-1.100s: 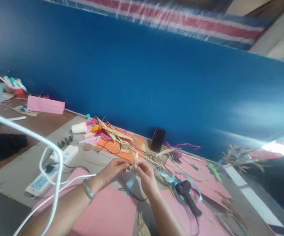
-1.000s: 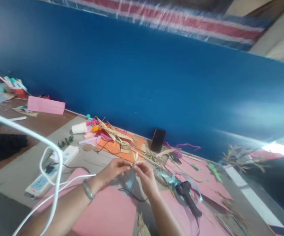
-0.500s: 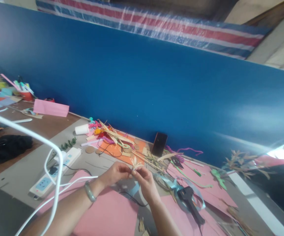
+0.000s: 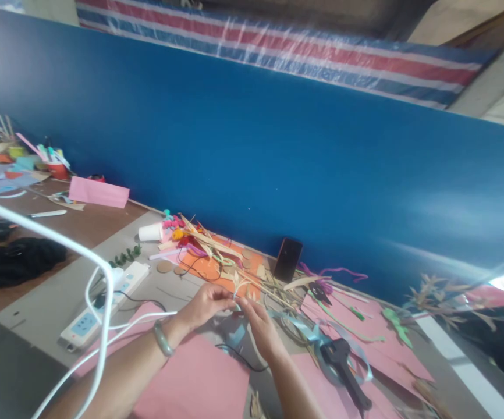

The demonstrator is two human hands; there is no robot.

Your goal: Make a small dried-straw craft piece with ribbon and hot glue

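My left hand (image 4: 203,304), with a green bangle on the wrist, is closed in a pinch of thumb and fingers. It grips the base of a small bunch of pale dried strips (image 4: 237,284), spread at the top like petals. Fingertips of my right hand (image 4: 261,327) press on the same base from the other side. A bit of light blue shows between the fingers; what it is I cannot tell. Light blue ribbon (image 4: 237,336) lies below the hands. Beneath my forearms is a pink sheet (image 4: 199,378).
A black glue gun (image 4: 343,372) lies at right on pink paper, beside coiled ribbon. A phone (image 4: 288,260) leans against the blue partition (image 4: 243,145). Straw strips lie on an orange sheet (image 4: 202,267). At left are a power strip (image 4: 103,305) and a white cable (image 4: 107,291) crossing the foreground.
The pale strips, spread wide before, now show less above my fingers. My right hand's fingers have straightened somewhat. The whole view has shifted slightly, so things appear farther right.
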